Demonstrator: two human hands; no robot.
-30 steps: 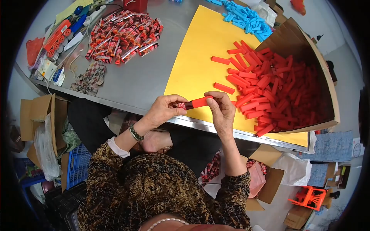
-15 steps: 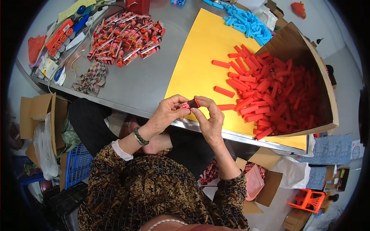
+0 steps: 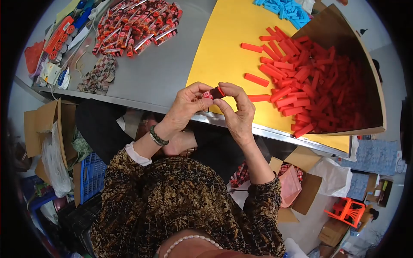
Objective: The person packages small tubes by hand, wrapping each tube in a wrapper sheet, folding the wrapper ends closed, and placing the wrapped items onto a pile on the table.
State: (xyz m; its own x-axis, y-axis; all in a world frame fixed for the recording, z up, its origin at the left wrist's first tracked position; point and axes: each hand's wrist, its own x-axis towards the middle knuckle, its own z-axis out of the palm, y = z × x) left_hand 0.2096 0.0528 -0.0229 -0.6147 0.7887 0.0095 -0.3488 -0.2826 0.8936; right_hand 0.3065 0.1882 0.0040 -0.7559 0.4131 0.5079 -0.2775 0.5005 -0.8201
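My left hand (image 3: 186,108) pinches the pink-printed end of a small dark printed wrapper (image 3: 217,93) between thumb and fingers. At its other end, where a red edge shows, my right hand (image 3: 238,112) grips it with thumb and forefinger. Both hands are over the table's front edge. What is inside the wrapper I cannot make out. Just right of my right hand, red sticks (image 3: 257,79) lie loose on a yellow sheet (image 3: 223,47). More of them spill from an open cardboard box (image 3: 370,73) tipped towards me.
Red printed wrapped pieces (image 3: 137,28) are heaped on the grey metal table (image 3: 159,73). A checked cloth (image 3: 100,75) lies left of them. Blue sticks (image 3: 286,13) are piled at the back. Open cardboard boxes (image 3: 51,129) and a blue crate (image 3: 91,174) stand below on the left.
The view has tilted, so the table sits higher in the picture. Both hands keep their hold on the small wrapper, with little other movement.
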